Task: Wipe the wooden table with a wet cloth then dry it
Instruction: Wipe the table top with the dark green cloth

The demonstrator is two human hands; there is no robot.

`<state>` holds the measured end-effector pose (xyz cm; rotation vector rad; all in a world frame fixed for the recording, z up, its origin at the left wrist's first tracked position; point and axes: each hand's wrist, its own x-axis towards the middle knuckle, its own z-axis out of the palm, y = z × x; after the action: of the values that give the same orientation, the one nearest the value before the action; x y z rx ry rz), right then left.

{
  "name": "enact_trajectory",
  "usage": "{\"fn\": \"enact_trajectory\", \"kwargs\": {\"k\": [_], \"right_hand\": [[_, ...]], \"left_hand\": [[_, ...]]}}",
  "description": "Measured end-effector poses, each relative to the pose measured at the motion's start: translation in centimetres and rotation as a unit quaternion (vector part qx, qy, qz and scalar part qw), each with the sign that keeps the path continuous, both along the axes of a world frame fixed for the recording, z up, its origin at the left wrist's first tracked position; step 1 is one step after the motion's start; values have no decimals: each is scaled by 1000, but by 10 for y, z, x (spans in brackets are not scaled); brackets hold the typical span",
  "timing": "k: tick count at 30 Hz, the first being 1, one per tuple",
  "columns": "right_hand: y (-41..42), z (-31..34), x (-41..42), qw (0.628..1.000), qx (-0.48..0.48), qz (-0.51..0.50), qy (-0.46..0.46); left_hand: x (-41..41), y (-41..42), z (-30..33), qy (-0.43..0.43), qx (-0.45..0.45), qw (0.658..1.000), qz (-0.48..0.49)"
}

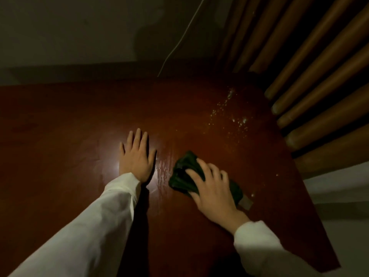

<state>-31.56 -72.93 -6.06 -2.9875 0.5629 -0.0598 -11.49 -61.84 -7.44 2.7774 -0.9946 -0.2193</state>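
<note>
- Cloth position: your dark green cloth (184,173) sits bunched on the wooden table (60,120), toward the right and near you, with a wet, streaky sheen on the wood just to its left.
- Right hand (212,185): your grip lies on top of the cloth, fingers spread and bent over the bunch, pressing it down rather than wrapping round it. Part of the cloth trails out from under the palm toward the table's right edge.
- Left hand (136,157): it lies flat on the table, fingers straight and slightly apart, holding nothing. It looks like a brace.
- Specks (227,114): a scatter of pale droplets or crumbs lies beyond the cloth, toward the far right corner, near the wooden slats (311,90). In this dim light you cannot tell which they are.
- Risk, missed patches: the light is poor, so wet and dry wood look much alike; you could skip that speckled corner or the far left.
- Risk, smearing: a bunched cloth touches little of the surface and may push the specks about or off the edge instead of lifting them. Flattening it would probably help.
- Risk, slipping: your bracing palm sits just beside the wet streaks; if it slid onto them, it could lose purchase and leave prints to dry later.
- Risk, the cord: a thin white cord (179,39) runs down behind the far edge; a long stroke could snag it.
</note>
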Motion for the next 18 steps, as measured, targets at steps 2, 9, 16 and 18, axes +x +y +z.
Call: {"fn": "enact_trajectory", "kwargs": {"k": [2, 9, 16, 18], "right_hand": [[-33, -1, 32, 1000, -8, 21, 1], [-113, 2, 146, 999, -3, -49, 6], [-31, -2, 49, 1000, 12, -2, -27], [-13, -4, 34, 1000, -2, -4, -20]], "left_hand": [[1, -2, -4, -4, 16, 1000, 7], [3, -2, -8, -13, 19, 1000, 11], [4, -4, -9, -2, 30, 1000, 8], [4, -4, -9, 0, 31, 1000, 8]]}}
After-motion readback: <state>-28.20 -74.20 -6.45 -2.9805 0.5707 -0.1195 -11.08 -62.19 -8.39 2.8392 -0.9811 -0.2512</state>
